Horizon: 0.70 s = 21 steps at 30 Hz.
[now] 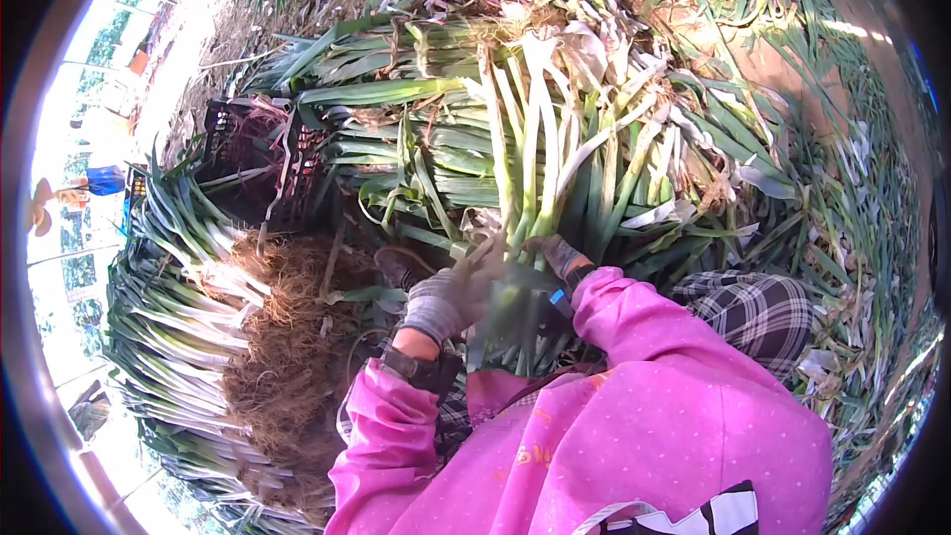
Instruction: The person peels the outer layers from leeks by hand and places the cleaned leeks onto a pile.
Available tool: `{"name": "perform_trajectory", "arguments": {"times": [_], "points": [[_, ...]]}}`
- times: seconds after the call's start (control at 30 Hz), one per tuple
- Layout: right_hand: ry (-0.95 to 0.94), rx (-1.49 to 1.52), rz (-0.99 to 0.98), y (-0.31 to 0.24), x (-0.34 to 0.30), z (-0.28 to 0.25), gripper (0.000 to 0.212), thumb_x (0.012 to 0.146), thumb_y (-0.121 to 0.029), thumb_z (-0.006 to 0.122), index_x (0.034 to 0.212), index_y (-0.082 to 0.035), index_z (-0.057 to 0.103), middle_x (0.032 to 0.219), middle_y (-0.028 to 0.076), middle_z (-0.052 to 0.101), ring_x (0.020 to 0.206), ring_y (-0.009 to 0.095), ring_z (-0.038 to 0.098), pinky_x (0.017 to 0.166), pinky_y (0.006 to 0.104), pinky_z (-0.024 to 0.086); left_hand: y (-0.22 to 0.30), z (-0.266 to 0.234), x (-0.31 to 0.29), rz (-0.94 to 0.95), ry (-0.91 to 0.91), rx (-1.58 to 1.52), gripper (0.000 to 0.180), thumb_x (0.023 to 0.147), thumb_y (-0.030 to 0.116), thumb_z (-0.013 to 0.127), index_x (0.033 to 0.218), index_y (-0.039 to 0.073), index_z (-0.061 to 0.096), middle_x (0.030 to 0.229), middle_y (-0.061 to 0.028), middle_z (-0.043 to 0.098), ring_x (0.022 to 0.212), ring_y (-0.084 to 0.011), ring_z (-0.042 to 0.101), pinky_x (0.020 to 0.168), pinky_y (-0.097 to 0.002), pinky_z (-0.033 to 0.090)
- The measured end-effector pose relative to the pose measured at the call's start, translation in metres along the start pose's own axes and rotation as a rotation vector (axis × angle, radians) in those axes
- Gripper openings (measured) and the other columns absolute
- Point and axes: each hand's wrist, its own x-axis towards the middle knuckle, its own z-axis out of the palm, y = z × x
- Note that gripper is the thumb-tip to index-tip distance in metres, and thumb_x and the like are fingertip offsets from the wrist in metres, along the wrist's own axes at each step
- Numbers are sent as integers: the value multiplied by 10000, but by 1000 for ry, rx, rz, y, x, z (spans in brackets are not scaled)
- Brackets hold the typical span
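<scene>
In front of me a small bunch of leeks [533, 159] stands with its pale stems pointing away and its green leaves toward my lap. My right hand [557, 254], in a grey glove, is closed around the green part of that bunch. Close beside it on the left is my left hand [458, 292], also gloved in grey. Motion smears its fingers, so their grip does not show. Below both hands the leaves [515, 317] are blurred too. Just beyond lies a large heap of leeks [436, 154], some with dry, peeling outer skins.
At my left, trimmed-looking leeks are stacked with their brown roots [282, 367] facing me. A dark plastic crate [297, 163] stands beyond them. Loose leaves [862, 238] litter the ground on the right. My knee in checked cloth [753, 312] is beside my right arm.
</scene>
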Motion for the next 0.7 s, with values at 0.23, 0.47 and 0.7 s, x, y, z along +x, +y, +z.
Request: {"name": "perform_trajectory", "arguments": {"times": [0.23,0.47,0.7], "points": [[-38,84,80,-18,-46,-30,170,674,-240,584,696,-73,610,557,59,540,436,175,499,456,308,428,28,-4,-5,-5,-66,38,605,640,293,624,1172,110,400,977,-153,562,909,-322,536,761,-387,448],[-79,34,9,2,-40,-58,142,686,-198,602,735,-76,655,661,31,593,633,133,521,647,295,415,17,39,-2,28,-21,-80,720,633,284,621,1271,133,325,1052,-159,523,950,-316,514,797,-372,433],[-84,37,18,10,-44,-77,141,687,-200,602,738,-78,654,669,29,591,638,138,521,651,298,415,55,19,18,63,91,-54,657,595,312,647,1194,133,445,870,-182,602,807,-342,577,704,-403,453]]}}
